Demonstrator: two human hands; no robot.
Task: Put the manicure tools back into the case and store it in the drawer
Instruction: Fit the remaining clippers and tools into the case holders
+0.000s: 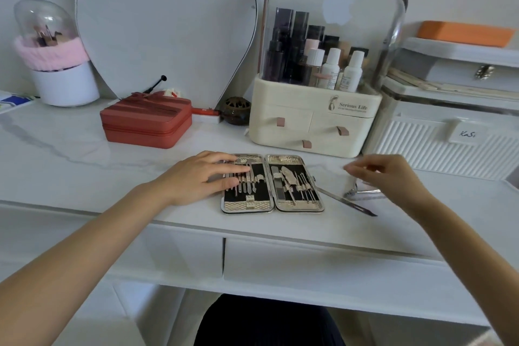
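Observation:
The manicure case [271, 206] lies open flat on the white desk, its two black-lined halves filled with several metal tools. My left hand [202, 177] rests with straight fingers on the case's left half. A long thin metal tool [346, 201] lies loose on the desk just right of the case. Another small metal tool [362, 192] sits beyond it, partly hidden by my right hand. My right hand [387, 174] hovers above those loose tools with fingers loosely curled, holding nothing. The shut drawer [323, 267] runs under the desk edge below the case.
A red zip box [146, 123] stands behind the case to the left. A cream cosmetics organiser [311, 118] with a clear lid stands right behind it. A ribbed white box [438, 146] is at the right, a mirror [163, 22] at the back.

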